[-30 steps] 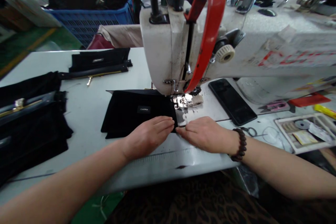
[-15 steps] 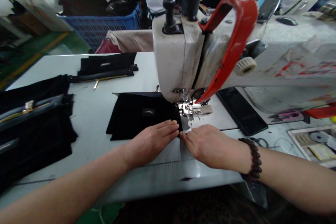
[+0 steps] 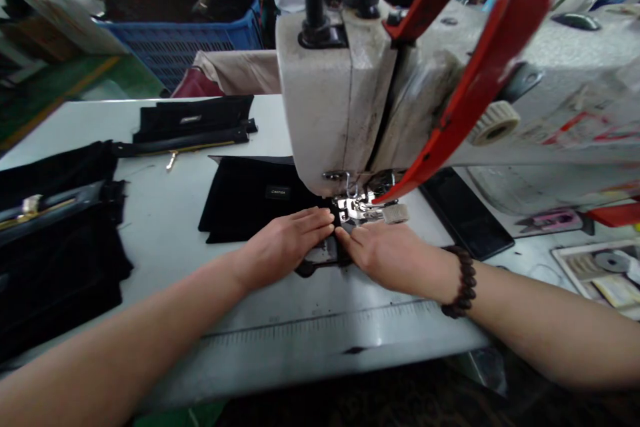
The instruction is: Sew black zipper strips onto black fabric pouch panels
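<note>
A black fabric piece (image 3: 245, 203) with a small label (image 3: 278, 193) lies flat on the sewing machine bed, its right edge at the metal presser foot (image 3: 353, 209). My left hand (image 3: 293, 235) rests on its near right corner, fingers together and stretched out flat. Close beside it, my right hand (image 3: 383, 253) has its fingers curled in, with thumb and fingertips pinching the fabric's near edge by the foot. Some of that edge is hidden beneath both hands. Above them stands the sewing machine head (image 3: 325, 107) with a curved red guard (image 3: 465, 93).
Black fabric pieces with zippers (image 3: 60, 253) are piled on the left; another zippered piece (image 3: 193, 121) lies farther back. A black phone (image 3: 465, 213), pink-handled snips (image 3: 553, 220) and a parts tray (image 3: 600, 267) are at right. A blue crate (image 3: 185, 47) stands behind the table.
The fabric piece has slid away from me along the presser foot, and both hands have moved forward with it. A dark part on the machine bed now shows below my hands.
</note>
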Motion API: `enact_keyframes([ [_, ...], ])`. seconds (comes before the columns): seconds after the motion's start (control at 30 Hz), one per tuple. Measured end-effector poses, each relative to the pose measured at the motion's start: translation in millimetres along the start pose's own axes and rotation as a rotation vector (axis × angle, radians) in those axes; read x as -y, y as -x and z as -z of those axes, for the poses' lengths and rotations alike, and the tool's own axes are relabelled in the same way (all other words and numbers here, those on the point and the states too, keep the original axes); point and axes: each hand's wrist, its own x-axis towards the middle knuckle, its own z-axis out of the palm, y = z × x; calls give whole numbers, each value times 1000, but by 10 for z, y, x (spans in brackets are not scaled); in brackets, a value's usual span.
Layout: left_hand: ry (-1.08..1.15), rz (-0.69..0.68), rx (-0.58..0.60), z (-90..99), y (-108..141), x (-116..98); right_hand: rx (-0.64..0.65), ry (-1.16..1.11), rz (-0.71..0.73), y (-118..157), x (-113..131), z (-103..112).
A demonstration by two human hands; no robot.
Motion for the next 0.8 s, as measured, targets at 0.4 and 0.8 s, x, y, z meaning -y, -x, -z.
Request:
enact_keyframes([
  [0.4, -27, 40, -100, -65, -79, 212, 14, 24, -39, -8, -91, -221],
  [0.8, -105, 79, -27, -53, -154, 275, -75, -34, -56, -7, -106, -223],
])
